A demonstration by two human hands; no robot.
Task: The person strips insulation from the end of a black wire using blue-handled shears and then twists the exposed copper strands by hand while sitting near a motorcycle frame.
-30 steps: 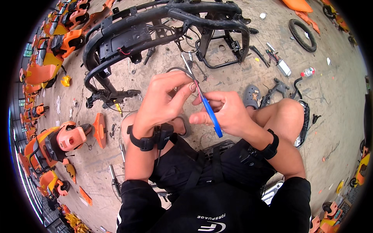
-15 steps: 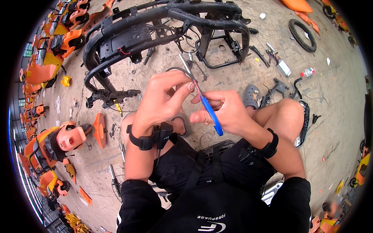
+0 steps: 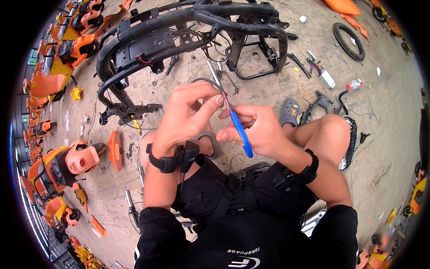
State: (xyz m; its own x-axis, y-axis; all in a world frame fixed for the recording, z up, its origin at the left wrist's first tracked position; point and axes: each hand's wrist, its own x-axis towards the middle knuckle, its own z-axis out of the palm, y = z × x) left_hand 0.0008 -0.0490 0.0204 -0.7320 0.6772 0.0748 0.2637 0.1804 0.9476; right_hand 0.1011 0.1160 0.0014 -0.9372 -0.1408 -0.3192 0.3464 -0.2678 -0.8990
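Note:
In my right hand (image 3: 262,127) are blue-handled scissors (image 3: 242,136), seen nearly edge-on, with the slim metal blades (image 3: 212,71) slanting up and away to the left. My left hand (image 3: 190,110) pinches a dark cable (image 3: 201,80) between thumb and fingers, right beside the blades. Thin reddish wires (image 3: 227,104) show at the cable's end between the two hands. Both hands are close together above the floor, in front of a black scooter frame (image 3: 148,58). Whether the blades touch the wires I cannot tell.
The scooter frame lies just beyond my hands, with loose cables around it. On the right are a silver box with wires (image 3: 327,78), a bottle (image 3: 354,84) and a tire (image 3: 348,41). Orange scooters (image 3: 83,159) line the left side. A person (image 3: 384,242) is at lower right.
The scissors' blue handle has turned slightly and looks narrower, its lower end shifting a little left. My right fingers have shifted slightly around it. The left hand stays on the cable.

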